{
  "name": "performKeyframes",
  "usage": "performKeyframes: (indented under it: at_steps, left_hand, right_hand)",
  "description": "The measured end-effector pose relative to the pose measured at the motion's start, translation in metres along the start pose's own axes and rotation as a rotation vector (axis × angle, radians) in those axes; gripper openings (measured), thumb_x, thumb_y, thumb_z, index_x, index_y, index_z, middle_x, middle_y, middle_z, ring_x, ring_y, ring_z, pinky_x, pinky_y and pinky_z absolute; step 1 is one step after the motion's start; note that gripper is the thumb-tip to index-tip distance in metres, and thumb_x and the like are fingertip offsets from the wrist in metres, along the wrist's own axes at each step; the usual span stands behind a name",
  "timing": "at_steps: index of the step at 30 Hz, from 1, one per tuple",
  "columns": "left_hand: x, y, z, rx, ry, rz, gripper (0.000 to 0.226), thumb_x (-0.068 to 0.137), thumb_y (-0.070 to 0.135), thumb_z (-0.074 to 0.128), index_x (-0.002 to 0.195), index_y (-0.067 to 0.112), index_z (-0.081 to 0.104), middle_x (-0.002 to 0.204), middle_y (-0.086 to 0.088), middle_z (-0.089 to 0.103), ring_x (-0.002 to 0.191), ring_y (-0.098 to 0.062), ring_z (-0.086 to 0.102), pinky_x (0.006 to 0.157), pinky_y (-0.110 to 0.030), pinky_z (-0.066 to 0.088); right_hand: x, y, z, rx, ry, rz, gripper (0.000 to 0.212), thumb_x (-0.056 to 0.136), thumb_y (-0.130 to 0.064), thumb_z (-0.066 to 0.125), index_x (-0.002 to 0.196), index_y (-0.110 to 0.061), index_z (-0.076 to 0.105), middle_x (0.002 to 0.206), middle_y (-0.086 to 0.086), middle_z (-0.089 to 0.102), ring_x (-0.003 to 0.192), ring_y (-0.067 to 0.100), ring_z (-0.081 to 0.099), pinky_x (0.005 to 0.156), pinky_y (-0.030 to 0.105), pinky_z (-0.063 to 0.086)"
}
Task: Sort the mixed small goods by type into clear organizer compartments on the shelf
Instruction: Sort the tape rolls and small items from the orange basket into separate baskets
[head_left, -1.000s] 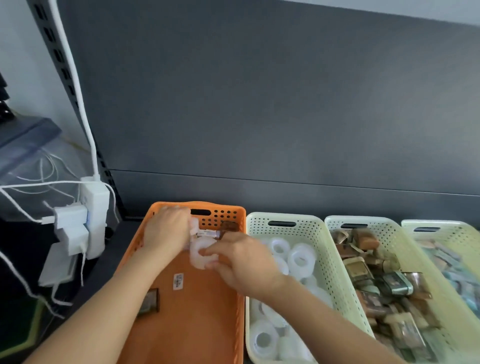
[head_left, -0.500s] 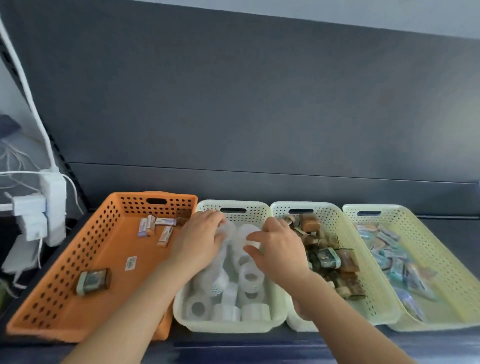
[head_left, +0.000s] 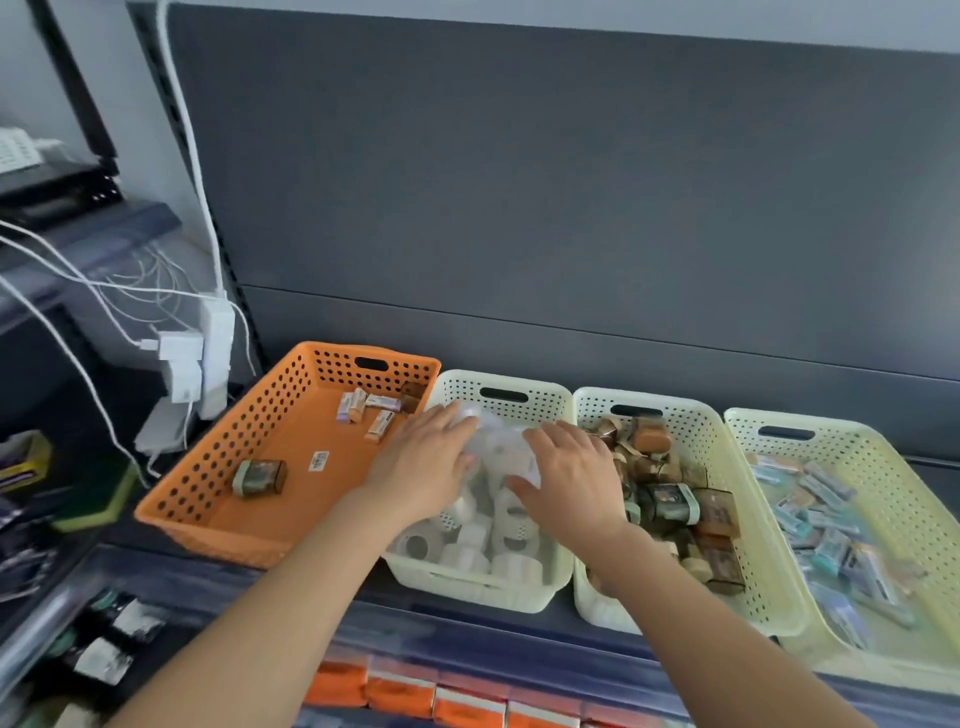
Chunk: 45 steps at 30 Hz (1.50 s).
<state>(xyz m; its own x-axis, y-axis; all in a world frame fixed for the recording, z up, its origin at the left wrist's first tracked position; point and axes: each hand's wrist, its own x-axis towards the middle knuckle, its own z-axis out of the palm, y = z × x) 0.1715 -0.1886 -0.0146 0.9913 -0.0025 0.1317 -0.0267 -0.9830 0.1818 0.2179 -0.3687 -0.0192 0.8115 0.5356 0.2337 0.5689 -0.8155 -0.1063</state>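
L hand (head_left: 426, 460) & R hand (head_left: 569, 480) are resting loose-fingered, gripping nothing, on clear tape rolls (head_left: 501, 457) in cream basket (head_left: 540, 395), while small boxes (head_left: 366, 410) are lying in orange basket (head_left: 291, 395) just left of L hand, so L is nearer.

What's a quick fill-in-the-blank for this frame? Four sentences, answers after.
The leftmost basket is coloured ____. The left hand and the right hand are both over the cream basket of white rolls, which is the ____ from the left. The row holds ____ baskets in all. The white power strip hangs to the ____ of the leftmost basket.
Missing words: orange; second; four; left.
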Motion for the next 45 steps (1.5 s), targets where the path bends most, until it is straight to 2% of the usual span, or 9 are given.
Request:
performKeyframes:
  at_steps: [7,12,15,19,31,35,38,41,45]
  left_hand:
    - [-0.017,-0.053,-0.024,0.004,0.091,-0.174,0.029,0.095,0.02,0.047,0.12,0.024,0.061,0.124,0.006,0.057,0.108,-0.014,0.053,0.082,-0.027,0.048]
    - [-0.035,-0.116,-0.036,0.266,-0.358,-0.351,0.023,0.087,0.0,0.047,0.098,0.014,0.06,0.09,0.001,0.055,0.081,-0.017,0.054,0.07,-0.031,0.049]
    - [-0.043,-0.144,-0.029,0.329,-0.46,-0.313,0.02,0.088,-0.001,0.047,0.093,0.015,0.058,0.097,-0.002,0.054,0.09,-0.02,0.052,0.08,-0.034,0.049]
    - [-0.04,-0.162,-0.017,0.36,-0.377,-0.23,0.028,0.09,-0.001,0.042,0.104,0.011,0.063,0.115,-0.008,0.058,0.108,-0.025,0.052,0.089,-0.036,0.044]
    - [-0.002,-0.192,-0.013,-0.065,-0.274,-0.209,0.029,0.088,0.005,0.053,0.114,0.017,0.05,0.087,0.005,0.05,0.08,-0.014,0.052,0.061,-0.025,0.04]
    - [0.012,-0.19,-0.019,-0.199,-0.163,-0.245,0.019,0.087,0.014,0.057,0.102,0.02,0.047,0.082,0.008,0.055,0.071,-0.008,0.054,0.051,-0.022,0.037]
    - [0.025,-0.18,-0.027,-0.345,-0.014,-0.248,0.034,0.091,0.026,0.058,0.124,0.024,0.051,0.114,0.009,0.061,0.098,-0.011,0.06,0.075,-0.025,0.049]
    - [0.036,-0.157,-0.036,-0.486,0.135,-0.194,0.042,0.094,0.028,0.055,0.136,0.027,0.048,0.133,0.009,0.052,0.118,-0.011,0.051,0.092,-0.021,0.038]
    - [0.046,-0.107,-0.041,-0.615,0.193,-0.083,0.042,0.096,0.021,0.053,0.137,0.026,0.049,0.128,0.005,0.052,0.12,-0.011,0.045,0.089,-0.014,0.027]
  right_hand:
    - [0.028,-0.043,0.001,0.124,-0.015,-0.113,0.043,0.09,-0.045,0.054,0.127,-0.023,0.054,0.129,-0.003,0.054,0.122,0.019,0.044,0.101,0.031,0.034]
    - [0.068,-0.095,0.009,0.124,-0.037,-0.258,0.031,0.09,-0.038,0.054,0.112,-0.018,0.065,0.113,-0.002,0.062,0.112,0.019,0.049,0.096,0.033,0.038]
    - [0.097,-0.119,0.021,-0.013,-0.109,-0.253,0.027,0.091,-0.033,0.052,0.108,-0.016,0.065,0.109,0.001,0.063,0.107,0.02,0.052,0.094,0.033,0.042]
    - [0.132,-0.135,0.04,-0.207,-0.2,-0.17,0.025,0.09,-0.02,0.048,0.112,-0.019,0.061,0.114,0.003,0.062,0.11,0.023,0.051,0.098,0.035,0.039]
    - [0.175,-0.144,0.071,-0.445,-0.276,-0.081,0.023,0.092,-0.018,0.046,0.108,-0.024,0.06,0.11,0.0,0.061,0.108,0.022,0.052,0.1,0.036,0.032]
    - [0.171,-0.142,0.063,-0.201,-0.164,-0.05,0.024,0.089,-0.023,0.051,0.111,-0.021,0.059,0.11,0.002,0.06,0.103,0.025,0.055,0.095,0.035,0.04]
    - [0.157,-0.139,0.045,0.178,-0.041,0.067,0.03,0.086,-0.027,0.057,0.115,-0.019,0.056,0.108,0.004,0.052,0.092,0.028,0.058,0.074,0.036,0.05]
    - [0.139,-0.124,0.027,0.337,0.113,0.148,0.03,0.084,-0.024,0.062,0.113,-0.017,0.058,0.102,0.002,0.051,0.081,0.027,0.059,0.069,0.037,0.05]
    - [0.107,-0.087,0.008,0.443,0.305,0.228,0.033,0.087,-0.022,0.063,0.118,-0.017,0.057,0.1,0.0,0.051,0.075,0.018,0.053,0.07,0.033,0.046]
